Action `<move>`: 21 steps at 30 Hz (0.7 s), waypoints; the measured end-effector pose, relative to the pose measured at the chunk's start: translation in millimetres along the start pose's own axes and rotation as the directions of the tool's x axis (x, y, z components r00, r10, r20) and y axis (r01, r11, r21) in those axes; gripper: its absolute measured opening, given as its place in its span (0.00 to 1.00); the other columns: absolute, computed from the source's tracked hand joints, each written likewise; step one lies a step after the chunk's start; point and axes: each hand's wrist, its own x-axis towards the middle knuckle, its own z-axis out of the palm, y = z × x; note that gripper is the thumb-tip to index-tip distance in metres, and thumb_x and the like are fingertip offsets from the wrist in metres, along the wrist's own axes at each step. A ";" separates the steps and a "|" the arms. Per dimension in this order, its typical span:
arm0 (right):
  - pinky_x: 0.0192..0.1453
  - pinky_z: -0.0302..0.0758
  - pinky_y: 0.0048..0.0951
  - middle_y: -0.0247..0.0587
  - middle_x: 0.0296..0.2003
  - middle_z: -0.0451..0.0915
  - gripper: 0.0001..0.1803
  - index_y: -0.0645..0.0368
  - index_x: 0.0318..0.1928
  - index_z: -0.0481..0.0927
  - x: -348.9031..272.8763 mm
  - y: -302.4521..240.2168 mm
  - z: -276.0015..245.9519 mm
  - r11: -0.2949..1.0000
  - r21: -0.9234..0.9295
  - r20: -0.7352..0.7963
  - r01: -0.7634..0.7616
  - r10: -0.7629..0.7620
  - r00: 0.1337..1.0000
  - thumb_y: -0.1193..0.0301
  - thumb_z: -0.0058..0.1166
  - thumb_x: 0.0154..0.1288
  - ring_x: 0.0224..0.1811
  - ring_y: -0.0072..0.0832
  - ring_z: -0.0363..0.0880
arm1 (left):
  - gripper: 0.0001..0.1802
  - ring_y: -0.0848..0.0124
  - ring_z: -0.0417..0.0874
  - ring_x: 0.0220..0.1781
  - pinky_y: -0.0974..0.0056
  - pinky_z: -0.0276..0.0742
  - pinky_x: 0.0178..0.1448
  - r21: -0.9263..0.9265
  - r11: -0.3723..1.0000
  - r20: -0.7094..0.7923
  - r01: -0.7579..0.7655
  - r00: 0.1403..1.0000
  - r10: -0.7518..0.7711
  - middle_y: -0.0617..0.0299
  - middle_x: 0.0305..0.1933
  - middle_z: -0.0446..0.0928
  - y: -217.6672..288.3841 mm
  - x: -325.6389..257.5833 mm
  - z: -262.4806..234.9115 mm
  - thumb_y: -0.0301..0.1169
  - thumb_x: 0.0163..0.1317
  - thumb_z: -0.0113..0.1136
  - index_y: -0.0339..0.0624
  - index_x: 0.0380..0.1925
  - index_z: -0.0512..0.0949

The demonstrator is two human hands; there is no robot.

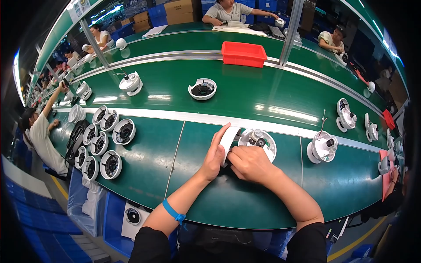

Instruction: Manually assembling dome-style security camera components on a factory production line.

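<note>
The left hand point(215, 155) is gripping a white ring point(228, 142) upright on the green table point(197, 193). The right hand point(250, 163) is pinching the ring's lower edge, beside a white dome base point(259, 141). A red bin point(243, 53) is sitting behind; its contents are hidden.

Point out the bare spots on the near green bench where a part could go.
Bare green lies between the stacked round housings and the left hand, and right of the right hand below the white dome unit. The far left is crowded.
</note>
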 end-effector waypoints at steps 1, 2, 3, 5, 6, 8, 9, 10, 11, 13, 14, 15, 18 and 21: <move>0.28 0.75 0.36 0.38 0.25 0.74 0.09 0.57 0.29 0.75 0.7 0.0 -2.5 1.000 0.029 0.006 0.010 -0.010 1.000 0.74 0.63 0.50 0.26 0.33 0.79 | 0.45 0.60 0.64 0.76 0.58 0.52 0.80 0.000 1.000 0.001 0.001 1.000 -0.001 0.50 0.75 0.61 -0.4 -0.4 -0.2 0.62 0.77 0.40 0.36 0.78 0.55; 0.28 0.75 0.36 0.38 0.25 0.74 0.09 0.57 0.29 0.75 0.5 -0.5 -3.5 1.000 0.030 0.006 0.009 -0.009 1.000 0.74 0.63 0.50 0.26 0.33 0.79 | 0.50 0.59 0.67 0.75 0.56 0.56 0.79 0.048 0.998 0.003 0.027 1.000 -0.028 0.48 0.74 0.64 0.5 -0.3 -0.2 0.67 0.74 0.41 0.37 0.79 0.51; 0.28 0.75 0.36 0.37 0.24 0.73 0.09 0.57 0.28 0.74 0.2 -0.1 -4.9 1.000 0.007 0.019 0.020 -0.020 1.000 0.74 0.63 0.50 0.26 0.33 0.79 | 0.55 0.58 0.70 0.73 0.55 0.60 0.78 0.096 0.994 0.006 0.051 0.999 -0.052 0.45 0.73 0.67 1.1 0.7 0.4 0.71 0.70 0.43 0.38 0.80 0.48; 0.27 0.74 0.36 0.37 0.24 0.72 0.09 0.57 0.27 0.73 -0.3 2.2 -5.9 0.999 -0.019 0.030 0.030 -0.030 0.999 0.73 0.62 0.50 0.25 0.33 0.78 | 0.55 0.58 0.69 0.74 0.55 0.60 0.78 0.060 0.994 0.012 0.088 0.996 -0.088 0.46 0.73 0.67 3.4 0.7 1.6 0.71 0.70 0.42 0.38 0.80 0.47; 0.27 0.74 0.36 0.37 0.23 0.72 0.09 0.57 0.27 0.73 -0.1 4.2 -5.0 0.999 -0.028 0.007 0.044 -0.044 0.999 0.73 0.62 0.51 0.24 0.34 0.78 | 0.55 0.58 0.69 0.74 0.55 0.60 0.78 0.026 0.992 0.016 0.124 0.992 -0.125 0.46 0.73 0.67 4.4 0.6 2.7 0.71 0.70 0.42 0.39 0.80 0.47; 0.27 0.74 0.36 0.37 0.22 0.71 0.09 0.57 0.26 0.72 -1.0 5.7 -5.9 0.997 -0.042 -0.018 0.058 -0.059 0.998 0.73 0.62 0.51 0.24 0.34 0.77 | 0.55 0.58 0.69 0.74 0.54 0.60 0.78 0.028 0.995 0.003 0.099 0.995 -0.099 0.46 0.73 0.66 4.1 3.0 7.5 0.71 0.70 0.43 0.39 0.80 0.47; 0.28 0.75 0.36 0.37 0.23 0.72 0.07 0.56 0.26 0.73 -2.3 5.8 -6.8 0.997 -0.053 -0.014 0.054 -0.054 0.998 0.73 0.59 0.53 0.25 0.33 0.78 | 0.55 0.58 0.69 0.74 0.54 0.60 0.78 0.031 0.997 -0.012 0.074 0.997 -0.074 0.47 0.73 0.66 3.8 4.6 10.0 0.71 0.70 0.44 0.39 0.80 0.47; 0.29 0.76 0.36 0.36 0.25 0.74 0.05 0.56 0.27 0.74 -3.6 5.5 -8.9 0.997 -0.065 -0.011 0.049 -0.050 0.999 0.73 0.57 0.54 0.25 0.32 0.79 | 0.55 0.58 0.69 0.74 0.54 0.60 0.78 0.031 0.997 -0.007 0.070 0.998 -0.070 0.47 0.73 0.66 5.6 5.0 13.6 0.71 0.70 0.44 0.39 0.80 0.47; 0.29 0.76 0.36 0.36 0.25 0.74 0.05 0.56 0.27 0.74 -5.1 4.6 -11.8 0.996 -0.071 -0.013 0.048 -0.049 0.999 0.73 0.57 0.54 0.25 0.32 0.79 | 0.52 0.59 0.67 0.74 0.56 0.58 0.79 0.022 0.999 -0.010 0.041 0.999 -0.041 0.50 0.74 0.64 8.5 4.2 18.6 0.68 0.72 0.45 0.39 0.80 0.50; 0.29 0.75 0.37 0.36 0.26 0.74 0.04 0.55 0.28 0.76 -4.4 1.5 -19.8 0.992 -0.125 -0.089 -0.003 -0.008 0.996 0.73 0.58 0.54 0.25 0.31 0.79 | 0.48 0.61 0.65 0.75 0.57 0.57 0.79 -0.090 0.995 -0.022 0.045 0.999 -0.047 0.54 0.76 0.62 12.2 5.3 23.8 0.61 0.73 0.54 0.41 0.80 0.53; 0.29 0.75 0.37 0.36 0.26 0.74 0.04 0.55 0.28 0.76 -4.4 0.8 -28.3 0.991 -0.132 -0.096 -0.004 -0.009 0.995 0.73 0.58 0.54 0.25 0.31 0.79 | 0.46 0.63 0.66 0.74 0.58 0.59 0.78 -0.180 0.976 -0.046 0.119 0.991 -0.129 0.54 0.75 0.64 15.7 7.0 27.8 0.57 0.74 0.55 0.42 0.79 0.53; 0.29 0.75 0.37 0.36 0.26 0.75 0.04 0.54 0.28 0.77 -3.4 -0.2 -38.7 0.987 -0.127 -0.181 -0.097 0.073 0.981 0.72 0.59 0.53 0.25 0.31 0.79 | 0.43 0.64 0.67 0.73 0.58 0.61 0.77 -0.267 0.945 -0.066 0.190 0.975 -0.214 0.55 0.74 0.66 19.5 9.5 31.0 0.54 0.75 0.56 0.43 0.79 0.54; 0.37 0.80 0.40 0.38 0.36 0.83 0.08 0.58 0.37 0.83 -16.7 11.6 -78.7 0.894 0.057 -0.176 -0.445 0.447 0.877 0.70 0.62 0.57 0.33 0.40 0.84 | 0.33 0.68 0.77 0.66 0.58 0.73 0.71 -0.529 0.794 -0.135 0.298 0.895 -0.426 0.58 0.67 0.74 27.4 21.2 40.3 0.46 0.77 0.54 0.44 0.75 0.61; 0.46 0.83 0.40 0.47 0.43 0.86 0.21 0.65 0.53 0.82 -34.7 38.2 -119.1 0.644 0.429 0.285 -0.633 0.569 0.772 0.68 0.63 0.61 0.40 0.41 0.88 | 0.27 0.67 0.80 0.62 0.58 0.76 0.67 -0.609 0.733 -0.178 0.302 0.849 -0.498 0.60 0.61 0.78 20.9 26.9 54.6 0.50 0.79 0.49 0.43 0.66 0.70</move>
